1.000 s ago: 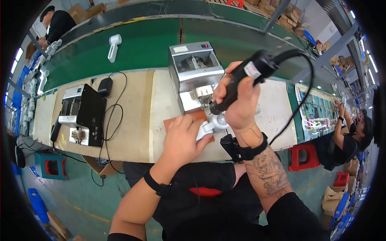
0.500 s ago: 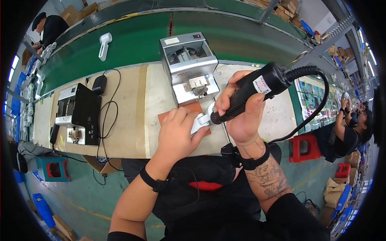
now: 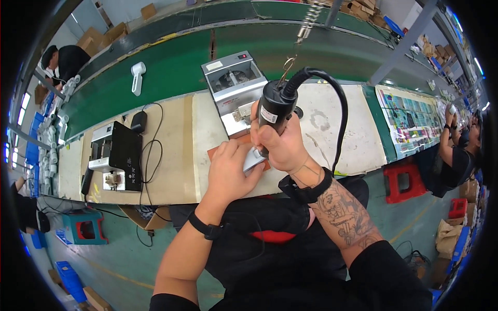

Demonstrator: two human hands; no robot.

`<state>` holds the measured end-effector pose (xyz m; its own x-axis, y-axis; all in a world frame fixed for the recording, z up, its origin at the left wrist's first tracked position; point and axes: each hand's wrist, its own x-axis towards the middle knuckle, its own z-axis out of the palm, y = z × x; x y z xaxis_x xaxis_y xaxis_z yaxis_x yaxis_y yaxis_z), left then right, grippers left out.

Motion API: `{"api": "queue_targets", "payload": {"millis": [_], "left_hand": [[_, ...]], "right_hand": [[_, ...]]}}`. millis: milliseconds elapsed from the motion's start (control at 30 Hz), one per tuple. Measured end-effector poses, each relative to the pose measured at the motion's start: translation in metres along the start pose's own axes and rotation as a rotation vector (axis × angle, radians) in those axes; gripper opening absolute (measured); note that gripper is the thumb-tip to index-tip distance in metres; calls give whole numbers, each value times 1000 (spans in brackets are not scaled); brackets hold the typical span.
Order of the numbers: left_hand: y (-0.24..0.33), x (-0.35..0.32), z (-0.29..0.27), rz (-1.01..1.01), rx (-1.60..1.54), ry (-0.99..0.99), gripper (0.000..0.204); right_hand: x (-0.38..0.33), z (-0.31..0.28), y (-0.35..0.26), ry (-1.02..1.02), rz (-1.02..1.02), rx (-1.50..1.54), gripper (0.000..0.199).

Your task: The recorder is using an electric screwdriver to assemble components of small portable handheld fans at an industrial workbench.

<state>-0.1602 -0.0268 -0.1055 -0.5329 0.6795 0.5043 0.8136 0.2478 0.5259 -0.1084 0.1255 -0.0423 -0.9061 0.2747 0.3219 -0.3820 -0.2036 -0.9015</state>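
My right hand [image 3: 286, 145] grips a black electric screwdriver [image 3: 278, 101], which now stands nearly upright with its nose pointing down. Its lower end is over a white plastic part [image 3: 252, 160]; my fingers hide the exact tip. My left hand [image 3: 227, 168] is closed around that part, thumb along its near side, pressing it on an orange-brown pad [image 3: 211, 153]. Just beyond both hands stands a silver screw feeder [image 3: 234, 87] with an open top tray; my right hand partly covers its front.
A second, black-sided screw feeder [image 3: 124, 155] with a cable stands to the left. On the green conveyor belt [image 3: 176, 67] lies a white handheld device [image 3: 137, 79]. A coiled spring [image 3: 309, 20] hangs above the screwdriver, its black cord [image 3: 342, 119] looping right. Co-workers sit at both sides.
The screwdriver has swung from slanting right to nearly upright, and my right hand has moved left with it. My left hand still holds the white part on the pad. The whole view has shifted slightly.
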Motion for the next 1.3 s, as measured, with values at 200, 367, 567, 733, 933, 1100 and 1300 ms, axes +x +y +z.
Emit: {"api": "queue_targets", "payload": {"millis": [200, 367, 567, 733, 933, 1100, 1300], "left_hand": [[9, -10, -5, 24, 116, 52, 39], [43, -43, -18, -144, -147, 167, 36], [8, -42, -50, -727, -727, 398, 31], [-117, 36, -59, -814, -673, 514, 31], [-197, 141, -35, -534, -3, 601, 32], [-256, 166, -31, -599, 387, 128, 36], [-258, 168, -38, -602, 336, 97, 50]], "right_hand": [[-41, -8, -27, 240, 4, -37, 51], [-111, -44, -62, 514, -330, -269, 61], [-187, -109, -78, 515, -81, -431, 53], [-207, -125, -66, 575, 45, -494, 41], [-214, -131, -74, 495, 15, -642, 31], [-230, -149, -66, 385, 99, -648, 60], [-209, -135, -70, 495, 189, -600, 48]]}}
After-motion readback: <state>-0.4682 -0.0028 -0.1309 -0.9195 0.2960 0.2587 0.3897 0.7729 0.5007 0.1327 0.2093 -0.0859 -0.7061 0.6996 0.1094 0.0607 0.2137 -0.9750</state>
